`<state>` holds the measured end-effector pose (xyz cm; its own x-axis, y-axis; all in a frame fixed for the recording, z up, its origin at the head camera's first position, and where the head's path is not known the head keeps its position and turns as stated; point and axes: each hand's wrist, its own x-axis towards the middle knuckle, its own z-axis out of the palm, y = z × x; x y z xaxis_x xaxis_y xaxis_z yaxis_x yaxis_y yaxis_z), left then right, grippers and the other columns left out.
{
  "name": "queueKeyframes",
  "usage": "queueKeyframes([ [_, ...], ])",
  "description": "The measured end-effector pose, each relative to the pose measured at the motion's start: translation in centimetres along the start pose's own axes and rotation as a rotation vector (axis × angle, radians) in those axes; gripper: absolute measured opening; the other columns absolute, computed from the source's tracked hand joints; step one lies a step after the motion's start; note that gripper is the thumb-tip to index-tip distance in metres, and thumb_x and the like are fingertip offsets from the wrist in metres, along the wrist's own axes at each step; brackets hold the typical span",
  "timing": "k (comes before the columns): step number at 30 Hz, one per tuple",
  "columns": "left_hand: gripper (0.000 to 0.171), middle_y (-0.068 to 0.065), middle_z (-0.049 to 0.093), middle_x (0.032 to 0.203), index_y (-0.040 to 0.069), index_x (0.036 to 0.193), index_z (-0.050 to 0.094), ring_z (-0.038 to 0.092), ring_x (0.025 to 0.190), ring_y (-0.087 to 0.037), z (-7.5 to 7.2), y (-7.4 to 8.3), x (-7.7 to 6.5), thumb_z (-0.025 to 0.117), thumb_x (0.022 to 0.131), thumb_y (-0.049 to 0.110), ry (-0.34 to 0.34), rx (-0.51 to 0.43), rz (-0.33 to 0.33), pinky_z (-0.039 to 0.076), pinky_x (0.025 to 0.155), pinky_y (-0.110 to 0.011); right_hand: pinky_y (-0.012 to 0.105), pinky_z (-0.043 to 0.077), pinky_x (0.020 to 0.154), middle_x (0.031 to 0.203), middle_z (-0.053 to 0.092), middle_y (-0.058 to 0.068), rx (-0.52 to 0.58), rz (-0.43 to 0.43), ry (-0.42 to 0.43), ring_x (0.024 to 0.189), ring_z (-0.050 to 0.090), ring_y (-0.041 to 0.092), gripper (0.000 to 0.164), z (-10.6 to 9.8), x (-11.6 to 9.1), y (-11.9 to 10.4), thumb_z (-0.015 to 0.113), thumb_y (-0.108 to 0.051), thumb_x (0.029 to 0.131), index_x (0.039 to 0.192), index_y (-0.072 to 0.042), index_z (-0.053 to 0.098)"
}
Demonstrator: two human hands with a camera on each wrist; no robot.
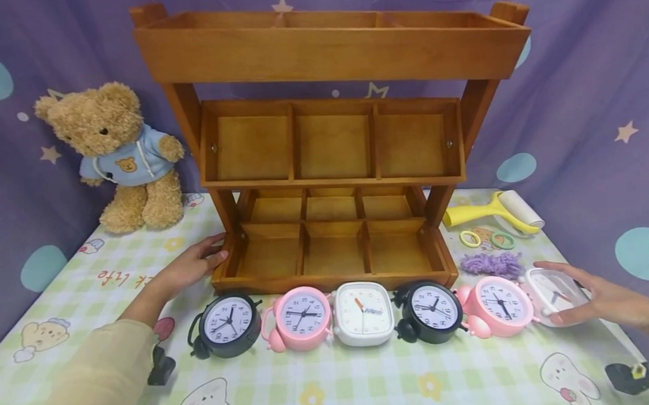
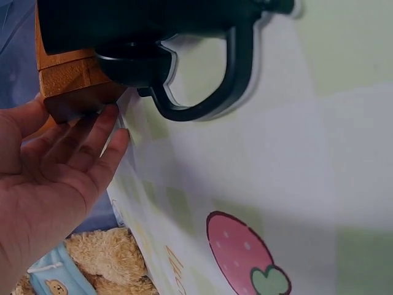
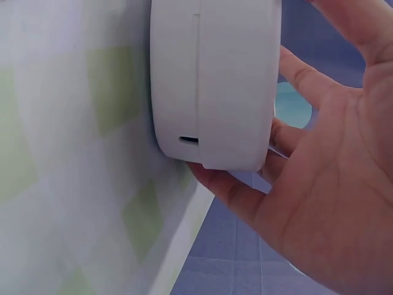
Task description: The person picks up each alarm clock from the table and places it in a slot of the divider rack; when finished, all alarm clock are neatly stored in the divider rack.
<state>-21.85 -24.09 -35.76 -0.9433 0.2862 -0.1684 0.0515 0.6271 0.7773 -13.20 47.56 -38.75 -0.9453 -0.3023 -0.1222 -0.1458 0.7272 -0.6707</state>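
My left hand (image 1: 195, 264) touches the lower left side of a brown wooden shelf (image 1: 328, 55), thumb and fingers at its corner in the left wrist view. At the right end of a row of alarm clocks, my right hand (image 1: 588, 299) grips a square white alarm clock (image 1: 552, 288) between thumb and fingers. The right wrist view shows that clock's smooth side, with fingers behind it and at its edge. Leftward along the row come a pink alarm clock (image 1: 499, 306), a black one (image 1: 432, 312), another white one (image 1: 363, 315), another pink one (image 1: 302, 318) and another black one (image 1: 227, 325).
Left of the shelf sits a teddy bear (image 1: 124, 158) in a blue hoodie. To the shelf's right lie a yellow-handled lint roller (image 1: 492, 212), a yellow ring (image 1: 469, 239), a green ring (image 1: 503, 240) and a purple fuzzy bundle (image 1: 492, 266). A checked tablecloth (image 1: 367, 390) covers the table.
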Motion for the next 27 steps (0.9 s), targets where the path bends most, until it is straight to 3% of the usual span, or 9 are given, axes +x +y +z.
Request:
queueKeyframes([
  [1,0.059,-0.042,0.030,0.151,-0.013,0.155,0.019,0.042,0.134,-0.054,0.0,0.0,0.0,0.042,0.109,0.015,0.002,0.006,0.003,0.046,0.102,-0.057,0.056,0.032,0.103,0.145,0.032,-0.008,0.004,0.006,0.000,0.113,0.024,-0.023,0.092,0.0,0.0,0.0,0.078,-0.009,0.084,0.161,-0.025,0.029],
  [3,0.058,-0.044,0.033,0.148,-0.014,0.154,0.019,0.045,0.132,-0.054,0.0,0.0,0.1,0.042,0.109,0.014,0.004,0.015,0.014,0.048,0.100,-0.054,0.043,0.037,0.098,0.146,0.033,-0.003,-0.028,0.006,0.010,0.113,0.025,-0.021,0.091,0.0,-0.1,0.1,0.078,-0.010,0.085,0.160,-0.025,0.029],
  [4,0.058,-0.044,0.034,0.148,-0.015,0.154,0.019,0.046,0.131,-0.054,0.0,0.0,0.1,0.042,0.109,0.013,0.004,0.018,0.020,0.048,0.099,-0.053,0.053,0.036,0.098,0.147,0.033,0.003,-0.025,0.009,0.014,0.113,0.025,-0.020,0.091,0.0,-0.1,0.0,0.078,-0.010,0.085,0.160,-0.025,0.029],
  [6,0.058,-0.045,0.034,0.147,-0.015,0.154,0.019,0.046,0.131,-0.054,-0.1,0.0,0.2,0.043,0.109,0.013,0.000,0.021,0.024,0.049,0.099,-0.053,0.057,0.035,0.100,0.152,0.031,0.014,-0.020,0.012,0.023,0.125,0.024,-0.012,0.091,-0.1,-0.2,-0.2,0.077,-0.010,0.085,0.161,-0.026,0.029],
  [9,0.058,-0.045,0.033,0.148,-0.016,0.154,0.019,0.045,0.131,-0.054,-0.2,0.1,0.2,0.043,0.109,0.013,-0.007,0.018,0.022,0.048,0.100,-0.054,0.077,0.025,0.097,0.156,0.021,0.031,0.016,0.018,0.033,0.145,0.018,0.024,0.091,-0.4,-0.3,-0.7,0.076,-0.010,0.086,0.161,-0.026,0.027],
  [12,0.059,-0.044,0.032,0.149,-0.015,0.154,0.019,0.046,0.132,-0.052,-0.3,0.1,0.2,0.044,0.108,0.014,-0.011,0.016,0.009,0.049,0.100,-0.052,0.084,0.020,0.092,0.157,0.017,0.038,0.021,0.034,0.044,0.137,0.010,0.059,0.092,-0.8,-0.2,-1.5,0.075,-0.011,0.087,0.162,-0.025,0.024],
  [19,0.061,-0.043,0.031,0.150,-0.014,0.155,0.019,0.043,0.134,-0.053,-0.5,0.0,0.2,0.046,0.108,0.015,-0.021,0.003,-0.002,0.048,0.101,-0.053,0.077,0.029,0.090,0.155,0.020,0.039,-0.040,0.078,0.093,0.131,0.022,0.057,0.091,-1.8,-0.1,-3.6,0.074,-0.019,0.091,0.164,-0.026,0.019],
  [24,0.061,-0.043,0.030,0.151,-0.013,0.155,0.018,0.041,0.135,-0.053,-0.5,0.1,0.3,0.045,0.108,0.015,-0.034,-0.010,-0.014,0.047,0.103,-0.056,0.058,0.040,0.090,0.153,0.030,0.032,-0.098,0.085,0.106,0.125,0.037,0.030,0.088,-2.0,0.3,-4.9,0.074,-0.024,0.092,0.164,-0.024,0.022],
  [27,0.061,-0.043,0.030,0.151,-0.013,0.155,0.018,0.042,0.135,-0.053,-0.5,0.1,0.4,0.045,0.108,0.015,-0.039,-0.014,-0.018,0.047,0.103,-0.056,0.058,0.041,0.089,0.154,0.031,0.028,-0.121,0.079,0.096,0.124,0.037,0.027,0.087,-2.0,0.6,-6.2,0.074,-0.027,0.092,0.163,-0.021,0.024],
])
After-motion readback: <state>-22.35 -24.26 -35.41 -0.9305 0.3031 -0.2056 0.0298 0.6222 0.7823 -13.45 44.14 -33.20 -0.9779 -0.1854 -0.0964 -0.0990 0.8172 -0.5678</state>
